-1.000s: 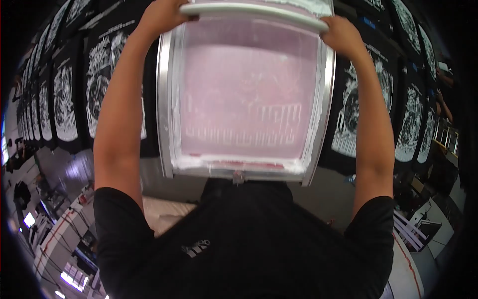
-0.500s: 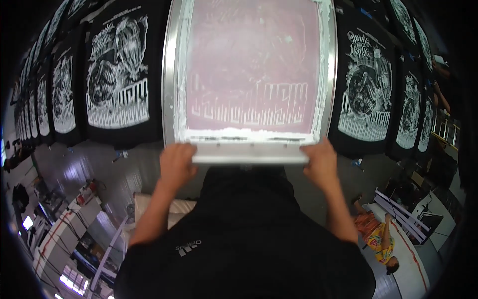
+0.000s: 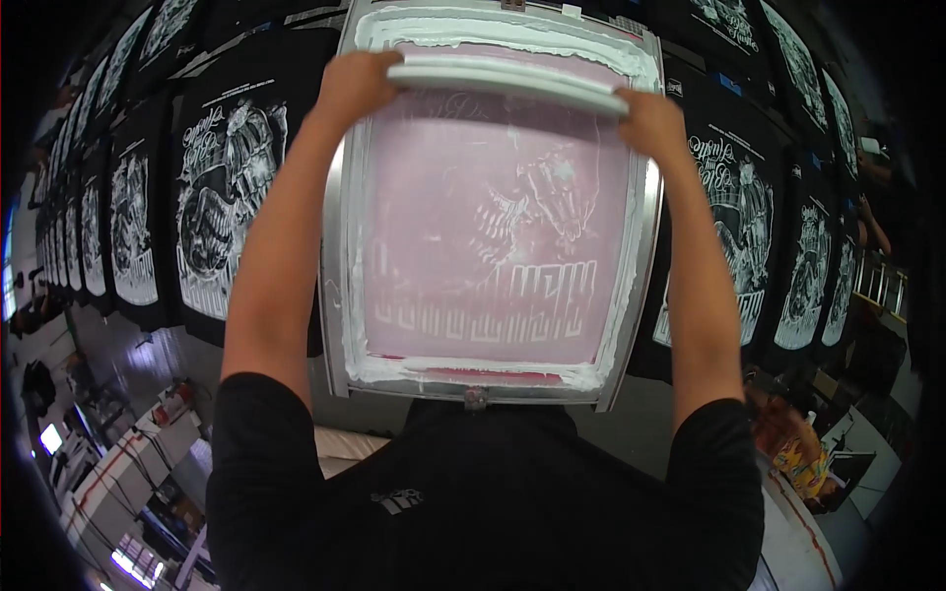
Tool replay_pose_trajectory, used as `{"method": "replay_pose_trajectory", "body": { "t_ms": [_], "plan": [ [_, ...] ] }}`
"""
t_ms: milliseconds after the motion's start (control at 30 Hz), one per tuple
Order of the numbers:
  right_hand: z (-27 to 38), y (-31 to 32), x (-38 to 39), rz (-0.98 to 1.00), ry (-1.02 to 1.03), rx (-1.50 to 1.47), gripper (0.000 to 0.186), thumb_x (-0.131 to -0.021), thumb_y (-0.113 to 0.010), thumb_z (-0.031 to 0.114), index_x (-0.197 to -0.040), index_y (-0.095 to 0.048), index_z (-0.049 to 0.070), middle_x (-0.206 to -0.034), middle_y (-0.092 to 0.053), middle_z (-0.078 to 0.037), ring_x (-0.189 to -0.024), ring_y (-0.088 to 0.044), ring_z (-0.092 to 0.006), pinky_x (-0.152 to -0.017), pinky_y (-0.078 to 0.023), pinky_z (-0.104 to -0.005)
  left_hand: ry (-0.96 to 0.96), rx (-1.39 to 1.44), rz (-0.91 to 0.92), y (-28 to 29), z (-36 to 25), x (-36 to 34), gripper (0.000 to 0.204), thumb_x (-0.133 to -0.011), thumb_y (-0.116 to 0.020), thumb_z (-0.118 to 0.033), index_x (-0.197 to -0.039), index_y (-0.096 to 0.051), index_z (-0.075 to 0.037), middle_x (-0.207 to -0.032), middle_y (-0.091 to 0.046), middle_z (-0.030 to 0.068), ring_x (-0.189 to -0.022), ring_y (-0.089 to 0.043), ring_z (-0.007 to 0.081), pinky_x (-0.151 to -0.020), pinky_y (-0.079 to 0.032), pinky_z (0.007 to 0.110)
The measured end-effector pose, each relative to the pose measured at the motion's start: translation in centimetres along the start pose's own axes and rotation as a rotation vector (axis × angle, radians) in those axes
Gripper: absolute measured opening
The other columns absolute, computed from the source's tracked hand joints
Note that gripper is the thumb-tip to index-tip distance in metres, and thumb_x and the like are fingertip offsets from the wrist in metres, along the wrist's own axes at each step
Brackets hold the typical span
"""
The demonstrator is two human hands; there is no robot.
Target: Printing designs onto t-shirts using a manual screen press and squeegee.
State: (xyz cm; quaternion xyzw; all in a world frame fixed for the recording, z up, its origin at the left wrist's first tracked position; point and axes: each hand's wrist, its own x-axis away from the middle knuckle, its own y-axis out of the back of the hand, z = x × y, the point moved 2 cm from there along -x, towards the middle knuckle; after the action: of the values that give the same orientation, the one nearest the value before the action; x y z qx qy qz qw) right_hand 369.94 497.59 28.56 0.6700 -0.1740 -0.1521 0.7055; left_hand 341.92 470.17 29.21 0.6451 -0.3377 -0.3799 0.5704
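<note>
Both arms reach forward over a screen printing frame (image 3: 641, 256) with silver metal edges and a pink mesh (image 3: 434, 207). A long white squeegee (image 3: 507, 77) lies crosswise over the far part of the mesh. My left hand (image 3: 360, 89) is closed round its left end and my right hand (image 3: 652, 123) round its right end. The right end sits slightly nearer to me. White ink (image 3: 473, 32) is smeared beyond the squeegee and along the mesh borders. A pale figure and block-shaped pattern shows through the mesh. The squeegee's blade edge is hard to make out.
Black shirts with white prints line up on the left (image 3: 232, 187) and right (image 3: 739, 207). A small clamp-like knob (image 3: 476, 398) sits at the frame's near edge. Equipment and cables (image 3: 128, 433) stand lower left. Another person in a yellow patterned top (image 3: 803, 463) is lower right.
Both hands have moved the squeegee from the screen's near edge to its far part. My arms are stretched further forward, and the near border of the mesh is now uncovered.
</note>
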Motion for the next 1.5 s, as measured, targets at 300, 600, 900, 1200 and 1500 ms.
{"method": "replay_pose_trajectory", "body": {
  "t_ms": [300, 600, 900, 1200, 1500],
  "plan": [
    [0.5, 3.7, 2.0, 0.092, 0.092, -0.124, 0.037, -0.073, -0.067, 0.015, -0.109, -0.070, 0.009, -0.090, -0.069, -0.021, -0.085, -0.068, -0.0362, -0.078, -0.053, -0.0435, -0.010, 0.024, 0.117, 7.0, -0.8, 2.1, 0.049, -0.066, -0.080, -0.044, -0.092, -0.072, -0.004, -0.093, -0.070, 0.0193, -0.089, -0.066, 0.0380, -0.080, -0.052, 0.046],
    [12.2, 2.7, 35.4, 0.296, 0.012, -0.358, 0.042, -0.062, -0.064, -0.002, -0.102, -0.068, 0.009, -0.096, -0.070, -0.011, -0.095, -0.064, -0.0306, -0.104, -0.040, -0.0518, -0.041, 0.366, 0.229, 7.3, -11.0, 36.6, 0.047, -0.052, -0.079, -0.006, -0.096, -0.064, -0.008, -0.090, -0.065, 0.0090, -0.088, -0.061, 0.0294, -0.078, -0.050, 0.041],
    [13.9, -0.2, 38.9, 0.195, 0.028, -0.288, 0.053, -0.051, -0.076, 0.003, -0.103, -0.066, 0.008, -0.101, -0.068, -0.010, -0.101, -0.062, -0.0288, -0.106, -0.040, -0.0493, -0.025, 0.280, -0.021, 3.5, -12.1, 42.2, 0.045, -0.052, -0.069, -0.001, -0.096, -0.067, -0.008, -0.099, -0.068, 0.0099, -0.094, -0.063, 0.0306, -0.086, -0.051, 0.041],
    [3.4, -0.9, 9.2, -0.041, -0.004, -0.087, 0.035, -0.069, -0.066, 0.008, -0.103, -0.069, 0.013, -0.097, -0.070, -0.009, -0.094, -0.065, -0.0310, -0.083, -0.053, -0.0434, -0.006, 0.095, -0.025, -0.3, -2.1, 8.5, 0.036, -0.065, -0.078, -0.019, -0.100, -0.071, -0.017, -0.084, -0.068, 0.0106, -0.082, -0.068, 0.0304, -0.072, -0.055, 0.042],
    [-3.6, 3.6, -11.2, 0.098, 0.126, -0.087, 0.046, -0.065, -0.061, 0.013, -0.110, -0.072, 0.012, -0.097, -0.072, -0.017, -0.093, -0.069, -0.0349, -0.086, -0.054, -0.0414, -0.466, 0.571, -0.203, 3.6, 3.9, -7.4, 0.048, -0.067, -0.080, -0.043, -0.093, -0.072, -0.004, -0.094, -0.070, 0.0194, -0.091, -0.066, 0.0371, -0.079, -0.052, 0.046]
  ]
}}
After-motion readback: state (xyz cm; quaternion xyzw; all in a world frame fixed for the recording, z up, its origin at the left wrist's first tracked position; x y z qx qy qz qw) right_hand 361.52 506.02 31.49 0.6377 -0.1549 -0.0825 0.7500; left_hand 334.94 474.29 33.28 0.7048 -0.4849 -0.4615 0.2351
